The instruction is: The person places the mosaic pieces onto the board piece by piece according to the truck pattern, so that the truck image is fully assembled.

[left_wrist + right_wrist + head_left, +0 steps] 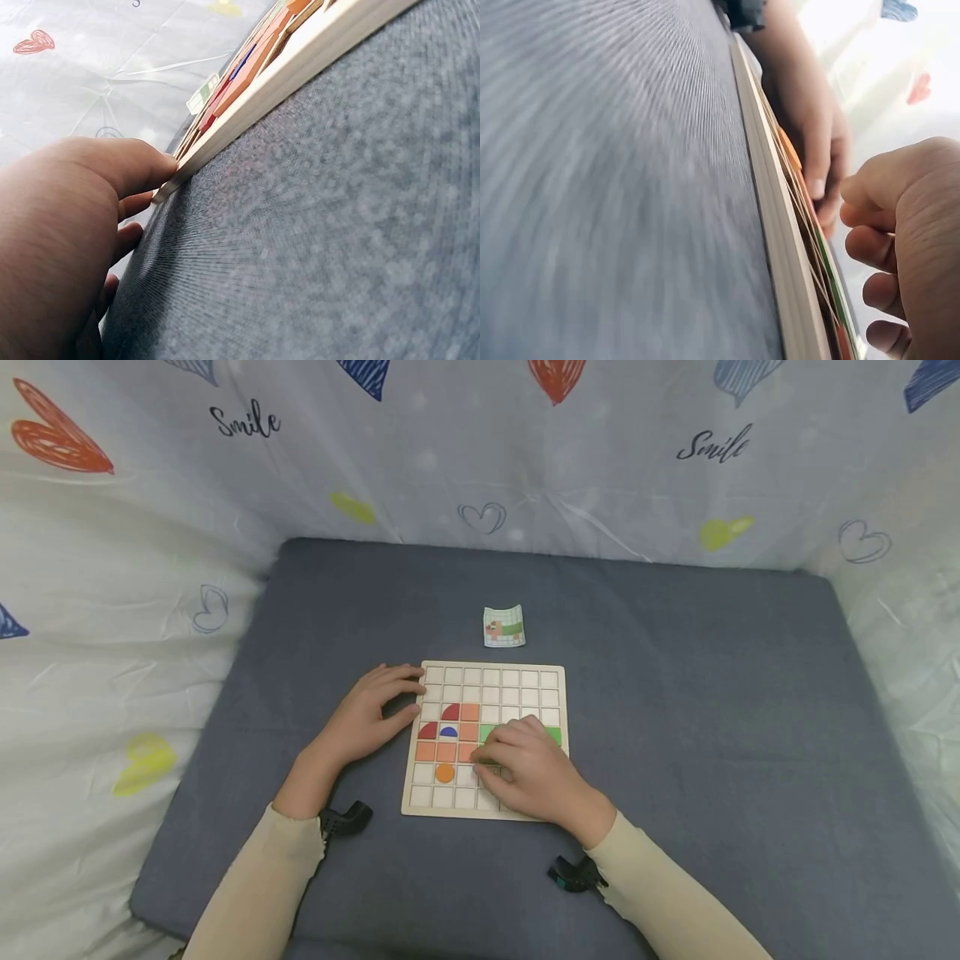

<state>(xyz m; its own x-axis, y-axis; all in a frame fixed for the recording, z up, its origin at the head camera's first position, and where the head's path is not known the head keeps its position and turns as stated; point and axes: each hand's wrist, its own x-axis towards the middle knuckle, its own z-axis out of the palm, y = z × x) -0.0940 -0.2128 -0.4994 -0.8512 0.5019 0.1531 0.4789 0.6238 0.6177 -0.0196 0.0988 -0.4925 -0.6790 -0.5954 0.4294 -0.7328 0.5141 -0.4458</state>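
My left hand (377,708) rests at the left edge of a square wooden grid board (408,806), fingers stretched, thumb and fingertips right at its rim. In the left wrist view, the thumb (154,169) touches that rim. Over the board's lower middle hovers my right hand (534,768), fingers bent and thumb tip close to the index tip; I cannot tell whether a small piece is between them. The board holds salmon squares (425,752), dark red quarter-rounds (451,713), a blue half-round (448,732), an orange disc (445,773) and green squares (554,735), some hidden under the right hand.
A small picture card (504,627) with a pixel-style animal lies just beyond the board. All of this is on a dark grey cloth-covered table (712,735). A white curtain (420,452) with hearts hangs behind and at the sides. Each wrist carries a black camera (347,818).
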